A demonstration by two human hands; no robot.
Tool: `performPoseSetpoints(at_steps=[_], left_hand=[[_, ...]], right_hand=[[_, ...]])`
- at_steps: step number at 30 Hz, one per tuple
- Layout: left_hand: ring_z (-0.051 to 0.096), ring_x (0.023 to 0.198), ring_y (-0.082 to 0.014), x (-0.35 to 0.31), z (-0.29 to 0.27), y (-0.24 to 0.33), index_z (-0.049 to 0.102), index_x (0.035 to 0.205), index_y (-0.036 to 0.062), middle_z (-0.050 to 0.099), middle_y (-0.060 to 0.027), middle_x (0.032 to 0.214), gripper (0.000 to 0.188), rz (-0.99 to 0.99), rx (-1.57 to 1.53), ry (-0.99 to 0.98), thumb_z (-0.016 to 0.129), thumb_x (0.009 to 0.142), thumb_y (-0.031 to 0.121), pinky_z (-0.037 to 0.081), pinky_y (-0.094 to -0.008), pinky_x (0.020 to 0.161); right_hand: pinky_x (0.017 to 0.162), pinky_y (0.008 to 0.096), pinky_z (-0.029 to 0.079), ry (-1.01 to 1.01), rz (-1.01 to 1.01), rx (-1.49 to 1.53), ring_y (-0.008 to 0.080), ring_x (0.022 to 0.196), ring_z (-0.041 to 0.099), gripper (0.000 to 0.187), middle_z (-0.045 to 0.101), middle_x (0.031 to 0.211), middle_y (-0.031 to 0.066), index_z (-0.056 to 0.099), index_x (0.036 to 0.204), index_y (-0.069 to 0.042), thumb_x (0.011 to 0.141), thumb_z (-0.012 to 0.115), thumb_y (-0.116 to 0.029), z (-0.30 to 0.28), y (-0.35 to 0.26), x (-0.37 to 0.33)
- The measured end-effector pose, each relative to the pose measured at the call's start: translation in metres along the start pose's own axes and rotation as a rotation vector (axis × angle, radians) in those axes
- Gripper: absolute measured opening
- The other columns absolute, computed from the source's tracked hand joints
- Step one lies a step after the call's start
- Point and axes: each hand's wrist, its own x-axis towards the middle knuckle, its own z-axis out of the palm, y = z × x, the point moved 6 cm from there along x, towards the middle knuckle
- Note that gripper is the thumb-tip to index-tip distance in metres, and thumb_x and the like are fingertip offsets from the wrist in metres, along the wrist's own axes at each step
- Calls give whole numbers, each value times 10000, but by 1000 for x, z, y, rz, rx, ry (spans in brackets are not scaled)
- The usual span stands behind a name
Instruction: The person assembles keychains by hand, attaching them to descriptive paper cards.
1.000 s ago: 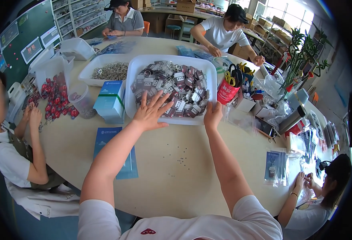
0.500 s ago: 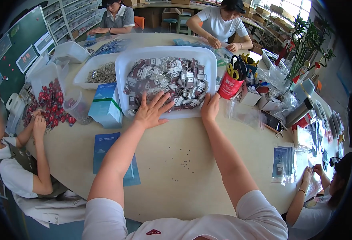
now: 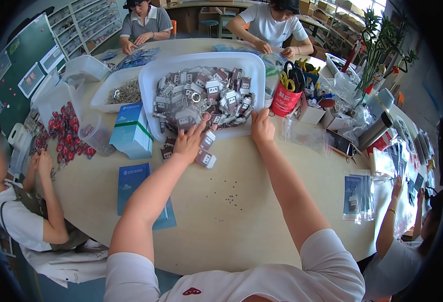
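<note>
A white plastic tub (image 3: 150,80) stands in front of me, heaped with small brown-and-clear keychains (image 3: 212,90). My right hand (image 3: 263,128) grips the tub's near right corner. At the near rim, my left hand (image 3: 188,145) has its fingers stretched forward and apart, palm down, touching keychains without closing on them. Several loose keychains lie on the table beside that hand, some gray-white ones (image 3: 206,158) to its right and dark ones (image 3: 167,147) to its left. Part of the near rim is hidden by my left hand.
Left of the tub are a stack of blue cards (image 3: 131,136), a blue booklet (image 3: 132,189) and a tray of metal rings (image 3: 123,93). A red can (image 3: 285,100) with scissors stands at the right. Tiny dark dots (image 3: 231,196) lie nearer me. Several co-workers sit around the table.
My left hand has drawn back toward me to the tub's near rim, and several keychains now lie on the table there. The tub has shifted slightly left and away; my right hand still grips it.
</note>
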Motion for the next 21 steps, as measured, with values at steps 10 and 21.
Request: performPoseSetpoints(at_steps=[10,21], left_hand=[[408,1204,-283,-20,-2,-8,432,1299,108,457,-112,1305,458,-119,-671,-16,442,911,352,313,-361,1010],[556,698,-77,-22,-33,-1,643,963,26,611,-9,780,199,-105,-1159,-331,582,832,164,456,-234,627]], right_hand=[[663,512,450,-316,34,-30,425,797,584,399,616,852,223,345,995,-62,888,481,-423,-5,9,-18],[723,381,473,-239,78,365,284,776,597,459,552,1041,182,384,1208,-21,804,565,-144,-48,18,-52]])
